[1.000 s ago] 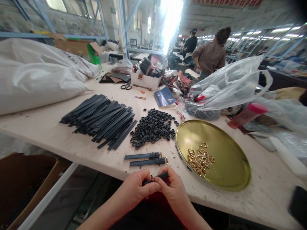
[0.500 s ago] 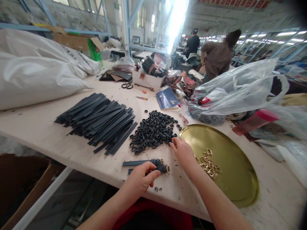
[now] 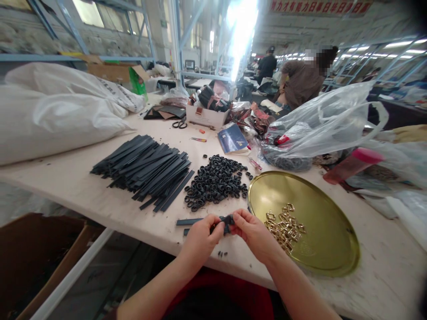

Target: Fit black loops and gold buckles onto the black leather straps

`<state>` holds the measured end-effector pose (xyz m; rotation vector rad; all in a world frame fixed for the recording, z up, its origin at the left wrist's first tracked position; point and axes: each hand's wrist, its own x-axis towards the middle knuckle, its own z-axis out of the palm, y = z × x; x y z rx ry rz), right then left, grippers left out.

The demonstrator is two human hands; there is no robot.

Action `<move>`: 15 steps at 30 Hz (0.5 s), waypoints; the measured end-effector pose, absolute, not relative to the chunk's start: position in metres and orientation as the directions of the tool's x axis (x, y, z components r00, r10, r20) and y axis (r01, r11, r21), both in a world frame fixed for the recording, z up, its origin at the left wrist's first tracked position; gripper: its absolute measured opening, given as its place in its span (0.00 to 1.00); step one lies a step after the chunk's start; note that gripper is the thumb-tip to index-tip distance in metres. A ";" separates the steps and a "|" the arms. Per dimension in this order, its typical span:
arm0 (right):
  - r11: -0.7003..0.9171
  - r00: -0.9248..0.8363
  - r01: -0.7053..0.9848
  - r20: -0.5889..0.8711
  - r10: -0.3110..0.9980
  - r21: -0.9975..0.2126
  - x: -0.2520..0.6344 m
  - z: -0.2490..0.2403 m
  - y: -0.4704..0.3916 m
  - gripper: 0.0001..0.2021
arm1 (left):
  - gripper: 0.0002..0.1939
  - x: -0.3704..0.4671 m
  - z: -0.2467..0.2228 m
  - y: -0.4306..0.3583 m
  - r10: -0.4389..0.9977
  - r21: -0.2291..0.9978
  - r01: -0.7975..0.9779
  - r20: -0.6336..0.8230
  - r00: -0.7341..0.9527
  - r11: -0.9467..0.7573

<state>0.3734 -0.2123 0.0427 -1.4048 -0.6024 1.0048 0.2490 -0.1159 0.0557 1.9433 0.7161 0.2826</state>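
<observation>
Near the table's front edge, my left hand (image 3: 203,238) pinches a dark strap. My right hand (image 3: 251,231) is closed at the strap's right end, its fingertips close to those of my left hand; the buckle seen there earlier is hidden. Two dark strips (image 3: 188,222) lie beside and partly behind my left hand. Just beyond my hands is a heap of small black loops (image 3: 213,182). To its left lies a pile of flat dark strips (image 3: 143,164). Gold metal buckles (image 3: 287,226) lie on a round golden tray (image 3: 328,235) at the right.
A blue booklet (image 3: 232,138), black scissors (image 3: 179,124) and a white box (image 3: 205,116) lie farther back. White sacks (image 3: 56,115) cover the left rear. Clear plastic bags (image 3: 320,124) and a pink bottle (image 3: 353,164) are at the right. Two people stand in the background.
My right hand has moved from the edge of the loop heap down and toward me, joining my left hand at the strap. The view has shifted slightly.
</observation>
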 end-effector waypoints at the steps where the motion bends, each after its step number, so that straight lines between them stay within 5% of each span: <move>1: -0.084 0.505 -0.252 -0.205 0.839 -0.964 0.366 0.043 -0.216 0.13 | 0.13 0.247 0.056 -0.118 0.574 0.864 0.366 -0.114 0.811 -0.345; 8: -0.017 0.542 -0.160 -0.102 0.834 -0.987 0.345 0.043 -0.227 0.12 | 0.12 0.231 0.068 -0.126 0.472 0.846 0.340 -0.122 0.873 -0.410; 15: -0.093 0.456 -0.278 -0.217 0.863 -0.956 0.335 0.047 -0.234 0.10 | 0.10 0.215 0.064 -0.134 0.449 0.962 0.212 -0.115 0.886 -0.172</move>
